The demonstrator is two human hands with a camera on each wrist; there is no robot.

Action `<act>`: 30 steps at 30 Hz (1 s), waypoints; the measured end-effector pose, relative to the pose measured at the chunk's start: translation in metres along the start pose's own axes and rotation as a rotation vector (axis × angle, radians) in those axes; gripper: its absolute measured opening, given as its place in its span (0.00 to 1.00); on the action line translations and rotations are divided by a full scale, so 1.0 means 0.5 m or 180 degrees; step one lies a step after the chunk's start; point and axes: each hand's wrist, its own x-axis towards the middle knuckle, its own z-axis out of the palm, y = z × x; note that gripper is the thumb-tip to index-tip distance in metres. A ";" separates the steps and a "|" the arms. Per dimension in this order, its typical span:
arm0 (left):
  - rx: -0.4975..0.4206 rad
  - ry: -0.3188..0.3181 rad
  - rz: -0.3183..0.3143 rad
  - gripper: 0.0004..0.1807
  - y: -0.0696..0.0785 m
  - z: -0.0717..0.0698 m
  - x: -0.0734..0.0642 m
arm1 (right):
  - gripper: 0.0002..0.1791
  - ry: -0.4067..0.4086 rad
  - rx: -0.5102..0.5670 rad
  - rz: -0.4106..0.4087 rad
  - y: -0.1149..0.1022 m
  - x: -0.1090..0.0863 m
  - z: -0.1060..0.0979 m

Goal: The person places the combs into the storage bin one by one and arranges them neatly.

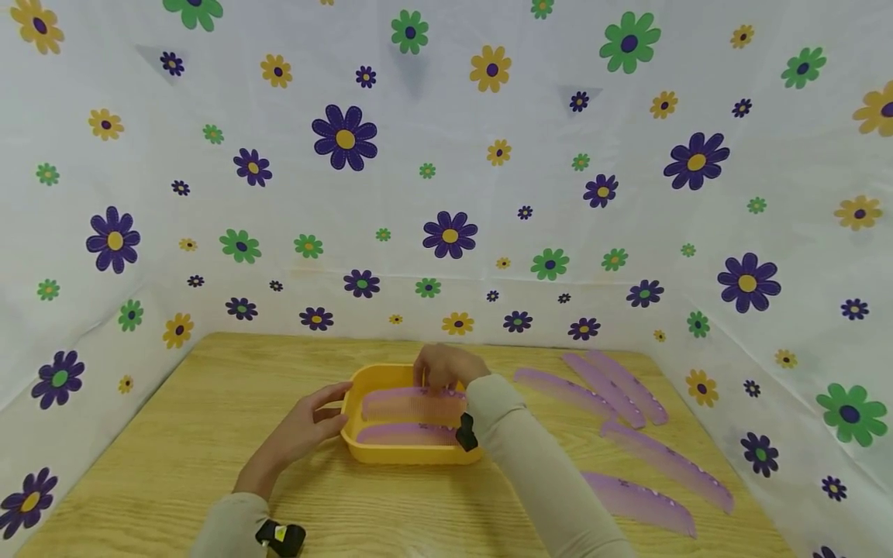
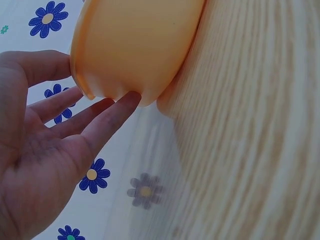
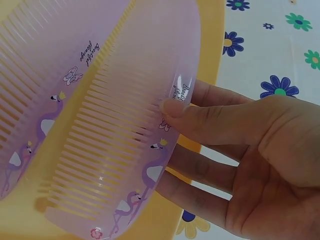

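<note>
A yellow plastic basin [image 1: 412,455] stands on the wooden table with two purple-pink combs in it. My right hand [image 1: 449,364] pinches one comb [image 3: 115,120] by its spine, thumb on the near face and fingers behind. That comb lies along the far side inside the basin; flamingos and small lettering decorate it. Closer to me in the basin lies the other comb [image 1: 398,434], its right end hidden behind my right wrist. My left hand [image 1: 314,421] touches the basin's left end from outside, fingers stretched along its wall [image 2: 130,55].
Several more purple combs lie at the right of the table, among them one comb [image 1: 565,393] at the back and another comb [image 1: 642,502] near my right sleeve. A white flowered cloth [image 1: 391,186] encloses the table at the back and sides.
</note>
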 end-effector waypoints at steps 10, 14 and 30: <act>-0.0029 -0.0023 -0.0011 0.33 -0.004 -0.002 0.001 | 0.14 -0.0018 0.0134 0.0108 0.002 0.006 0.008; 0.0001 -0.0009 -0.0035 0.32 -0.004 -0.001 0.000 | 0.15 -0.0002 0.0069 0.0106 0.000 0.007 0.011; 0.0003 -0.0029 -0.0017 0.33 0.002 -0.001 -0.001 | 0.15 0.0059 -0.0051 0.0232 -0.005 -0.005 0.015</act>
